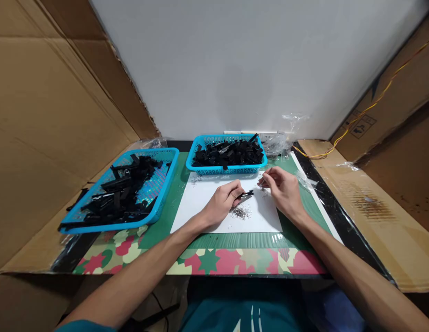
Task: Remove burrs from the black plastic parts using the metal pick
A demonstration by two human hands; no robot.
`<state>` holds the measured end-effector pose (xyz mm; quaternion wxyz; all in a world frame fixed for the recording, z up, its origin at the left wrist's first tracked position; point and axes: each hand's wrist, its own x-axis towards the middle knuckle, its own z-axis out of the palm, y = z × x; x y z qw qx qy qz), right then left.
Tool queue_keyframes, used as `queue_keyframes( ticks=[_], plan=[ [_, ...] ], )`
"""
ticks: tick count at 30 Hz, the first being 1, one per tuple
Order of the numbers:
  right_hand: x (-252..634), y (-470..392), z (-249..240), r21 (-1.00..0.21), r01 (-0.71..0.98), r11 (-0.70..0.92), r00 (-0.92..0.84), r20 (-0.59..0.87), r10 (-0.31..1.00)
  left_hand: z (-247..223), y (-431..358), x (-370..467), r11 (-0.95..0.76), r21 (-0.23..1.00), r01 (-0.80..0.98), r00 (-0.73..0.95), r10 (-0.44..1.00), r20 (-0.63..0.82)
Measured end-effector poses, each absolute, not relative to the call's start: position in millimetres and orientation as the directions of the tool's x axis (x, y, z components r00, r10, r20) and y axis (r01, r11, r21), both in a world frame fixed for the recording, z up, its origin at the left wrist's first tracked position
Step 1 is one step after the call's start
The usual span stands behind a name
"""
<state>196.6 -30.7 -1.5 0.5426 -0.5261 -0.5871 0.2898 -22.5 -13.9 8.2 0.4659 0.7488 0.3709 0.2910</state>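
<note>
Thin black plastic-looking strip point(248, 194), head view: where?

Left hand point(224, 199), pinched thumb to fingers, over white flat sheet point(190, 203). Right hand point(282, 186): fingertips close; can't tell if gripping.

Progress?

Looks mid-piece. Thin metallic-looking bits point(241, 212) piled on sheet. Left blue perforated plastic basket point(168, 184) and far blue perforated plastic basket point(207, 170) both hold black pieces; done/left unclear.

Surroundings?

Green mat point(181, 167), brown cardboard sides point(44, 138), pale wall point(200, 69).

Left hand point(224, 201) curled — right hand point(284, 188) pinched
</note>
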Motion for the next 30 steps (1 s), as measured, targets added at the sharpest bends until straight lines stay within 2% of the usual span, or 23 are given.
queue_keyframes(
  ticks=[2,4,8,11,19,25,30],
  plan=[
    [208.8,-29.8,6.1,-0.894,0.339,0.293,0.129,0.352,0.927,7.0,-14.0,-24.2,-0.27,0.927,0.259,0.525,0.845,0.1],
    [221.8,-29.2,12.3,-0.839,0.449,0.307,0.032,0.358,0.933,6.3,-14.2,-25.2,-0.268,0.932,0.243,0.514,0.851,0.111],
    [238.6,-29.5,15.6,-0.706,0.623,0.337,-0.253,0.225,0.941,7.0,-14.2,-25.4,-0.309,0.917,0.251,0.519,0.843,0.142],
    [241.0,-29.5,11.8,-0.653,0.667,0.36,-0.348,0.154,0.925,8.2,-13.7,-25.0,-0.352,0.899,0.259,0.518,0.836,0.178],
    [235.7,-30.4,9.6,-0.635,0.674,0.378,-0.412,0.101,0.905,12.2,-13.8,-23.4,-0.422,0.863,0.277,0.559,0.801,0.213],
    [216.3,-34.7,6.7,-0.648,0.627,0.433,-0.411,0.197,0.89,12.4,-13.3,-23.1,-0.463,0.836,0.295,0.572,0.786,0.234],
    [199.3,-35.4,-2.9,-0.624,0.631,0.461,-0.44,0.202,0.875,11.2,-12.8,-22.5,-0.489,0.821,0.295,0.572,0.779,0.259]
  ],
)
